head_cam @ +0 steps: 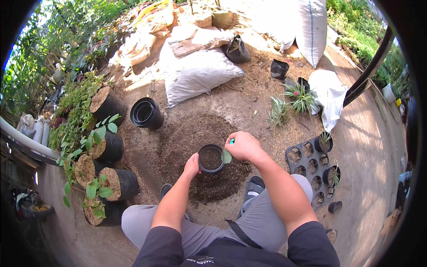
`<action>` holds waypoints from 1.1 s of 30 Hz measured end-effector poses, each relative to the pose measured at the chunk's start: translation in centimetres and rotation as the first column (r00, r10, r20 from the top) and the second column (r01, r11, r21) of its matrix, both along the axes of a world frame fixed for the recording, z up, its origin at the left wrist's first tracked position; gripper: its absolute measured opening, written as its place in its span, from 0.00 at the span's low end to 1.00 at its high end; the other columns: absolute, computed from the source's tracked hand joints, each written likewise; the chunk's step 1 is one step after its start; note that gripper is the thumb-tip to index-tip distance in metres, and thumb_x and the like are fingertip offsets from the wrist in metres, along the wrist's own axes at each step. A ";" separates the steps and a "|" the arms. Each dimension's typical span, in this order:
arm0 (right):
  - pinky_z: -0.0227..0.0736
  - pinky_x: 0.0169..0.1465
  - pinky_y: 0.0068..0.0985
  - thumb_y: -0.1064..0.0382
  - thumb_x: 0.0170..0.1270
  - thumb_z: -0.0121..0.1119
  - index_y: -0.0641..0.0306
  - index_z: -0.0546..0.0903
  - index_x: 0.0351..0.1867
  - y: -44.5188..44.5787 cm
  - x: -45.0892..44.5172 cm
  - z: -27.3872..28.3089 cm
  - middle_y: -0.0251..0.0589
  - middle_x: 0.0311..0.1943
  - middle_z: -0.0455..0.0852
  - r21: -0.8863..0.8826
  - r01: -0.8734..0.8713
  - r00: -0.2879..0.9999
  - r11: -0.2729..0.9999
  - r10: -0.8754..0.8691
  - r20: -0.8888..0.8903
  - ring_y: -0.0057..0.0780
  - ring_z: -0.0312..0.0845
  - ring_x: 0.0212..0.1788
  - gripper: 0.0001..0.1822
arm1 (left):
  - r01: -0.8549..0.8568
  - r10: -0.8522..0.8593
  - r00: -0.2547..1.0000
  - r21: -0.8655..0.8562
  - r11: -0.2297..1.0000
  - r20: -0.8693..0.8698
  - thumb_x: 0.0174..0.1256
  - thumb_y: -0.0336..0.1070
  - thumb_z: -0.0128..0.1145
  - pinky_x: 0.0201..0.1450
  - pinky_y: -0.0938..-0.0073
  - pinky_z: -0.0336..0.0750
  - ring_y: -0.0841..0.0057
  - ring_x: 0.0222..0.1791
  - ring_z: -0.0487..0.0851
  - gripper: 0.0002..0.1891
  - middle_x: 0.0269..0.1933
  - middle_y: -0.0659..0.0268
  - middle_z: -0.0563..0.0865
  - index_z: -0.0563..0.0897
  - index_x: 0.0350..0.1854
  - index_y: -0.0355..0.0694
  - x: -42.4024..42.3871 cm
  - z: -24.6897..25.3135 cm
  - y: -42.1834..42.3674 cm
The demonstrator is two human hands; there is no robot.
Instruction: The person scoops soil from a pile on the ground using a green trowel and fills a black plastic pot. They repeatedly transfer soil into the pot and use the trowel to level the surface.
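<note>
A round black plastic pot point(211, 158) with dark soil inside is before me, above a pile of loose potting soil point(213, 130). My left hand point(192, 165) grips the pot's left side near the rim. In my right hand point(243, 146) is a small trowel point(227, 156) with a turquoise handle. Its greenish blade points down at the pot's right rim. Whether the blade touches the rim, I cannot tell. My fingers cover most of the handle.
Nested black pots point(146, 113) stand at the upper left, near soil-filled black grow bags point(120, 184) with leafy stems. A stuffed white sack point(203, 71) lies ahead. To the right are spider plants point(297, 98) and a black pot tray point(307, 167).
</note>
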State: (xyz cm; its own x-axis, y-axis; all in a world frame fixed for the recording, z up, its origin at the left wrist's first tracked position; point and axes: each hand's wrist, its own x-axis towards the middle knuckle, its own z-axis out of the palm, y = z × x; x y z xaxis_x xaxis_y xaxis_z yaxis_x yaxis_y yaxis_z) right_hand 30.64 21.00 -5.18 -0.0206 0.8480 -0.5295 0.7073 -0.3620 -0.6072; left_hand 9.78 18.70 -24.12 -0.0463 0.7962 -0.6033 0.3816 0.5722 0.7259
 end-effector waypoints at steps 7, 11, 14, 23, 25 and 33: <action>0.73 0.41 0.31 0.58 0.47 0.55 0.55 0.83 0.31 -0.4 -0.1 0.5 0.43 0.29 0.84 0.130 -0.094 0.978 0.987 0.068 0.195 0.37 0.80 0.33 0.11 | -0.015 0.019 0.999 -0.080 0.997 0.049 0.71 0.46 0.35 0.16 0.79 0.73 0.80 0.17 0.75 0.20 0.28 0.65 0.80 0.70 0.59 0.43 0.5 1.0 0.1; 0.73 0.46 0.32 0.60 0.48 0.55 0.52 0.83 0.34 -0.8 -0.4 2.3 0.43 0.34 0.84 0.109 -0.292 0.950 0.950 0.275 0.149 0.38 0.79 0.41 0.11 | -0.012 0.015 0.998 -0.062 0.998 0.058 0.71 0.46 0.34 0.15 0.80 0.72 0.80 0.17 0.75 0.21 0.27 0.65 0.80 0.69 0.59 0.43 -0.6 0.1 0.0; 0.73 0.46 0.32 0.63 0.49 0.55 0.52 0.82 0.36 -1.4 -0.9 1.9 0.42 0.35 0.84 0.096 -0.459 0.870 0.883 0.425 0.250 0.37 0.79 0.42 0.11 | 0.003 -0.001 1.000 -0.069 0.998 0.028 0.71 0.46 0.34 0.18 0.76 0.72 0.79 0.18 0.75 0.21 0.28 0.64 0.80 0.69 0.60 0.45 -0.3 0.2 0.0; 0.74 0.44 0.38 0.67 0.53 0.53 0.60 0.71 0.49 -2.5 -2.1 -3.4 0.47 0.38 0.82 0.090 -0.601 0.774 0.794 0.550 0.314 0.43 0.79 0.43 0.18 | 0.533 -0.143 0.737 0.438 0.724 -0.661 0.42 0.44 0.65 0.59 0.50 0.49 0.64 0.62 0.57 0.31 0.58 0.65 0.66 0.72 0.55 0.60 3.5 6.2 -0.9; 0.73 0.45 0.39 0.63 0.54 0.56 0.63 0.67 0.50 -2.4 -1.7 -3.5 0.50 0.40 0.81 0.109 -0.583 0.788 0.805 0.528 0.317 0.44 0.78 0.44 0.21 | 0.646 -0.192 0.711 0.521 0.557 -0.676 0.43 0.43 0.65 0.59 0.50 0.48 0.64 0.61 0.58 0.25 0.57 0.65 0.67 0.78 0.49 0.59 4.7 7.7 -1.3; 0.66 0.32 0.20 0.61 0.55 0.60 0.64 0.79 0.34 -7.3 4.6 8.8 0.35 0.28 0.77 0.569 0.061 0.967 0.820 0.091 -0.236 0.20 0.70 0.26 0.09 | 0.561 -0.142 0.767 0.546 0.622 -0.626 0.46 0.40 0.64 0.56 0.52 0.52 0.65 0.58 0.62 0.13 0.52 0.72 0.72 0.82 0.38 0.60 4.0 7.4 -2.3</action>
